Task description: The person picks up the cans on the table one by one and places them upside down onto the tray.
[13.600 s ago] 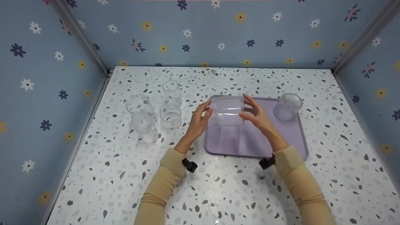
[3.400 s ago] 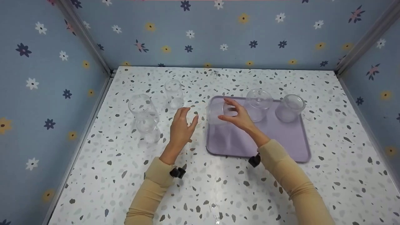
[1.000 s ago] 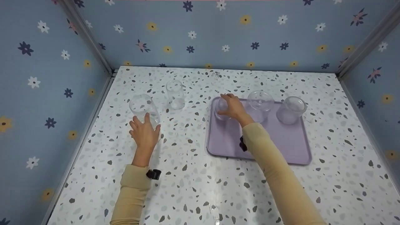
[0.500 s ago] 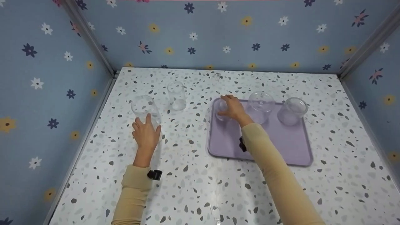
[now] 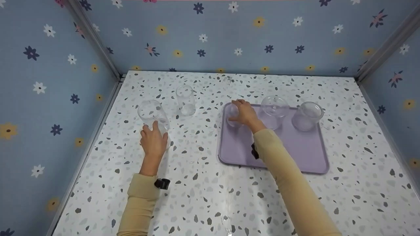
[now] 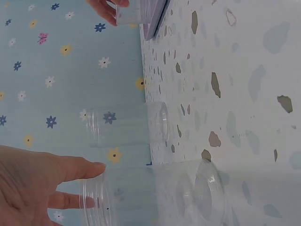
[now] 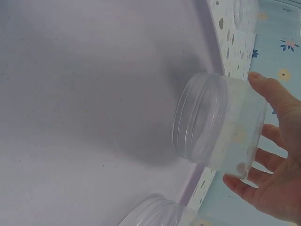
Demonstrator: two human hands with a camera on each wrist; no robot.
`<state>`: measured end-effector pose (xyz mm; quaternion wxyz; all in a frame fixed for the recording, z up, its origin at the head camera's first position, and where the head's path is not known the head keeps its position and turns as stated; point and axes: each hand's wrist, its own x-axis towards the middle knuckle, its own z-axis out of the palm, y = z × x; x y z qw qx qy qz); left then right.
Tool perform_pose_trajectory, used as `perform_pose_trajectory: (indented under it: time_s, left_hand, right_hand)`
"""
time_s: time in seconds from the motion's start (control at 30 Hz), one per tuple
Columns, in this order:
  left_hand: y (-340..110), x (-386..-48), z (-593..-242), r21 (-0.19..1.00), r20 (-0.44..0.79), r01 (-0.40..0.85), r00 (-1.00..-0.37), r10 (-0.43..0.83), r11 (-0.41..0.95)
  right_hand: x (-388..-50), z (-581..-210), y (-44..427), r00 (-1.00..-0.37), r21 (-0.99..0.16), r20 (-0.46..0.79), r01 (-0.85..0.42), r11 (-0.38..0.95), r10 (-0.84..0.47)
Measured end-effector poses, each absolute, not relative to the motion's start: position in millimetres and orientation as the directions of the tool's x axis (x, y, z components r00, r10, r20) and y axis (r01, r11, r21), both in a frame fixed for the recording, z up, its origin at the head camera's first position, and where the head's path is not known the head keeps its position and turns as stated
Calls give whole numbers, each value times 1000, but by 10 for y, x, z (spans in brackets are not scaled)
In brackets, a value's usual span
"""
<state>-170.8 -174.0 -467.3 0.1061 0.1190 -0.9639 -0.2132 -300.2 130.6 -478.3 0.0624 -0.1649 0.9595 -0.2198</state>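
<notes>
My right hand (image 5: 244, 113) grips a clear jar (image 7: 235, 127) round its base end, thumb on one side and fingers on the other. The jar is upside down, its threaded mouth at the back left of the purple tray (image 5: 236, 150); whether it touches the tray I cannot tell. My left hand (image 5: 153, 141) holds the threaded rim of another clear jar (image 6: 160, 193), which stands upright on the table. In the head view the hand hides much of that jar. Just behind it stands a wider clear jar (image 5: 151, 109).
A slim clear jar (image 5: 185, 101) stands upright right of the wide one. On the tray's back part are a wide upturned jar (image 5: 274, 111) and another clear jar (image 5: 306, 116) at the right. A blue flowered wall (image 5: 216, 36) closes the back.
Several seconds ago both hands turned a wide jar, now on the tray. Later my right hand brought a smaller one there, and my left hand moved left to the standing jar. The last second is nearly still.
</notes>
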Motion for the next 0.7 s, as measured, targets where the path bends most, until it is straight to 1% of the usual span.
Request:
perform_pose_trajectory:
  time_s: [0.13,0.33,0.7]
  left_hand:
    - [-1734,-1713,-4671,432,136,-200,-950,-282,879]
    - [-1731,-1716,-4660,463,78,-228,-952,-295,857]
    - [-1738,-1699,-4666,484,92,-210,-953,-288,849]
  right_hand:
    - [-3004,-4782,1305,-937,-432,-63,-284,856,-343]
    - [-3011,-4775,1303,-933,-442,-90,-277,853,-350]
    - [-3010,-4778,1310,-928,-438,-109,-277,855,-356]
